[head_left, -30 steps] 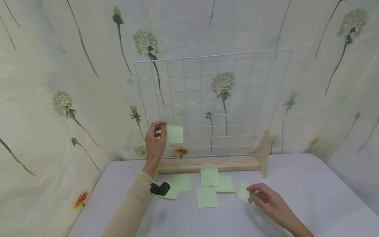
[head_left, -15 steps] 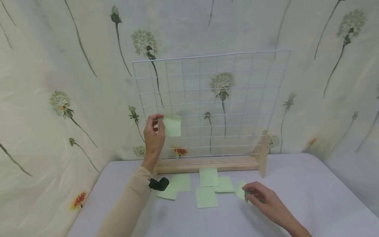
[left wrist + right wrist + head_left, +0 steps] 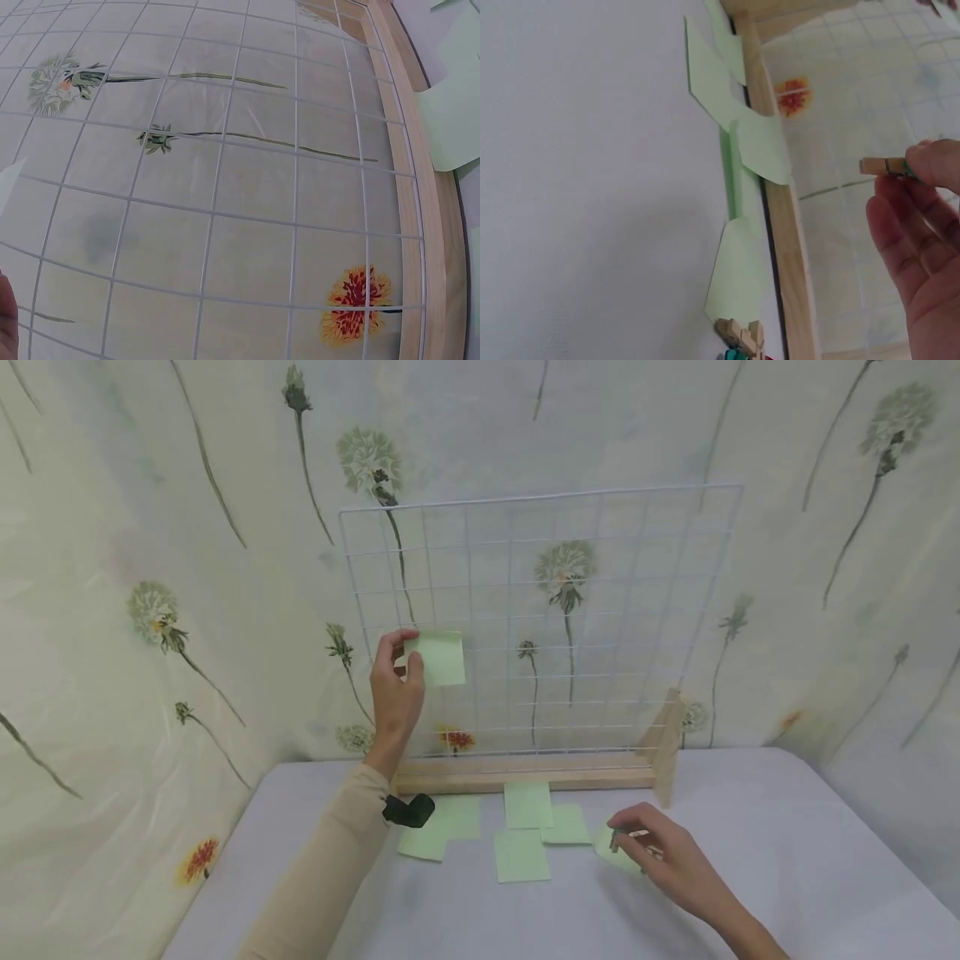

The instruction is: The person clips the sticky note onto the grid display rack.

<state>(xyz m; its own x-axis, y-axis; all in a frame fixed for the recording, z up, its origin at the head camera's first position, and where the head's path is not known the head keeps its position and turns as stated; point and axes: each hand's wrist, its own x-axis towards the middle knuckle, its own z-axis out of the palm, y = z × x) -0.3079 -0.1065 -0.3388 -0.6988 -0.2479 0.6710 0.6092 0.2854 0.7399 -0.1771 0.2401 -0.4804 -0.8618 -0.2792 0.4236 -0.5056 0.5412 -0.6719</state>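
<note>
My left hand pinches a pale green paper note by its left side, upright at the lower left part of a white wire grid. In the left wrist view only a fingertip and a corner of that note show at the left edge. Above the table my right hand holds a small wooden clothespin between thumb and fingers. A bit of teal shows on it by the thumb. Several more small clothespins lie beside a green note on the table.
The grid stands in a wooden base with a triangular side support. Several green notes, among them a front one, lie on the white table before it, one leaning on the base. A flower-patterned sheet hangs behind.
My left hand has raised the green note along the grid, from a lower row to a higher one. My right hand, still holding the clothespin, has shifted slightly left and up.
</note>
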